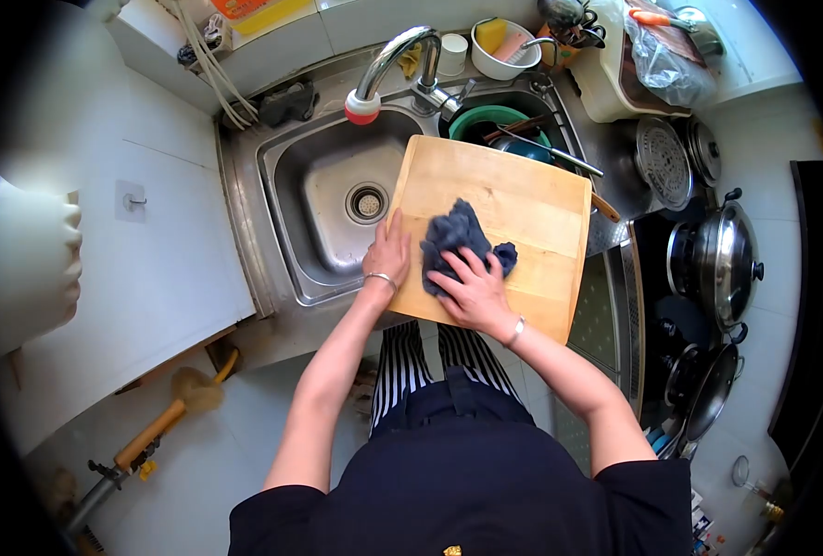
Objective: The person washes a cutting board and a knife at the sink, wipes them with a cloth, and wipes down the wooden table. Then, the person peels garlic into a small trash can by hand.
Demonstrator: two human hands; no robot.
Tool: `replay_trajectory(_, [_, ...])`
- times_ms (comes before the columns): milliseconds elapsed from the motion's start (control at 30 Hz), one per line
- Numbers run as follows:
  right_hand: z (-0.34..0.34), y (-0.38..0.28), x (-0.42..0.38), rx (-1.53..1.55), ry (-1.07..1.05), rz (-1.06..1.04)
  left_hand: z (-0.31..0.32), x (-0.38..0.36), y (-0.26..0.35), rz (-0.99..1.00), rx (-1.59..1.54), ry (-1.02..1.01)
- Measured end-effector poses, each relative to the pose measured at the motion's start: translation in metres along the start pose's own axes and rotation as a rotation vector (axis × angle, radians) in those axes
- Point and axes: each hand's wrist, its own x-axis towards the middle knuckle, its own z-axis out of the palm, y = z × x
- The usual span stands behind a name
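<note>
A wooden board (pixel 532 208) lies over the right part of the sink and the counter edge. On it is a crumpled dark grey-blue cloth (pixel 458 232). My right hand (pixel 472 289) presses on the cloth's lower right side with its fingers spread. At the board's left edge rests my left hand (pixel 388 252); its fingers lie along that edge, and the thumb side is partly hard to make out. Each wrist wears a bracelet.
The steel sink basin (pixel 319 185) is left of the board, below a curved faucet (pixel 400 46). Behind the board stand a green basin (pixel 495 115) with utensils and a white bowl (pixel 506 60). Pots, including a lidded wok (pixel 728 264), are at the right.
</note>
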Motion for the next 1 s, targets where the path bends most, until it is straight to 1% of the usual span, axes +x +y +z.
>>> replay_trajectory(67, [0.015,0.008,0.028,-0.031,-0.022,0.013,0.004,0.003,0.0,0.022,0.052,0.014])
replay_trajectory(100, [0.012,0.009,0.042,-0.011,-0.044,0.021,0.006,0.003,0.0,0.019,0.075,0.011])
replay_trajectory(133, [0.022,0.023,0.048,-0.027,0.124,-0.084,0.008,0.001,0.0,0.018,0.099,0.003])
replay_trajectory(200, [0.018,0.06,0.054,-0.078,0.028,0.001,0.009,0.001,-0.002,0.038,0.091,0.006])
replay_trajectory(267, [0.003,0.114,0.048,-0.17,0.311,0.028,0.009,0.001,-0.001,0.02,0.118,-0.011])
replay_trajectory(333, [-0.024,0.151,0.039,-0.344,0.458,0.142,0.008,0.0,0.0,0.032,0.097,-0.022])
replay_trajectory(367, [-0.023,0.15,0.038,-0.351,0.459,0.144,0.009,0.002,0.002,-0.027,0.023,-0.001])
replay_trajectory(400, [-0.017,0.145,0.038,-0.265,0.463,0.147,0.009,0.003,0.004,-0.089,-0.051,0.022])
replay_trajectory(433, [-0.008,0.136,0.038,-0.177,0.466,0.151,0.009,0.005,0.005,-0.086,-0.053,0.023])
replay_trajectory(467, [0.012,0.109,0.04,-0.063,0.311,0.217,0.01,0.006,0.006,-0.111,-0.014,0.005])
replay_trajectory(500, [0.023,0.072,0.039,0.001,0.223,0.145,0.011,0.005,0.006,-0.134,0.025,-0.019])
replay_trajectory(533, [0.042,0.041,0.036,0.093,0.148,0.148,0.012,0.004,0.005,-0.123,0.027,-0.028])
replay_trajectory(567, [0.032,0.013,0.026,0.093,0.232,-0.108,0.011,0.007,0.005,-0.146,0.019,-0.031])
replay_trajectory(600, [0.037,0.001,0.022,0.157,0.213,-0.109,0.011,0.008,0.002,-0.172,0.012,-0.034])
replay_trajectory(667, [0.04,0.021,0.028,0.153,0.196,-0.158,0.013,0.008,-0.003,-0.125,0.04,-0.019])
replay_trajectory(700, [0.041,0.036,0.042,0.077,0.227,-0.166,0.012,0.007,-0.002,-0.113,0.031,-0.034])
replay_trajectory(733, [0.038,0.051,0.061,0.04,0.232,-0.119,0.01,0.008,0.001,-0.1,0.021,-0.047])
replay_trajectory(767, [0.04,0.068,0.083,-0.029,0.287,-0.078,0.002,0.007,0.011,-0.144,-0.017,-0.1])
replay_trajectory(800, [0.036,0.085,0.105,-0.063,0.269,-0.017,0.004,0.007,0.012,-0.144,-0.012,-0.104])
replay_trajectory(867, [0.026,0.127,0.134,-0.161,0.309,0.032,0.004,0.007,0.009,-0.151,-0.01,-0.102])
replay_trajectory(900, [0.016,0.149,0.137,-0.247,0.329,0.054,0.006,0.006,0.006,-0.152,-0.006,-0.11])
replay_trajectory(933, [0.001,0.167,0.13,-0.298,0.285,0.122,0.011,0.006,0.003,-0.147,-0.006,-0.065])
replay_trajectory(967, [-0.006,0.191,0.119,-0.301,0.339,0.142,0.014,0.006,0.002,-0.141,-0.009,-0.023])
replay_trajectory(1000, [-0.018,0.206,0.103,-0.311,0.297,0.226,0.015,0.005,0.003,-0.138,-0.014,-0.041])
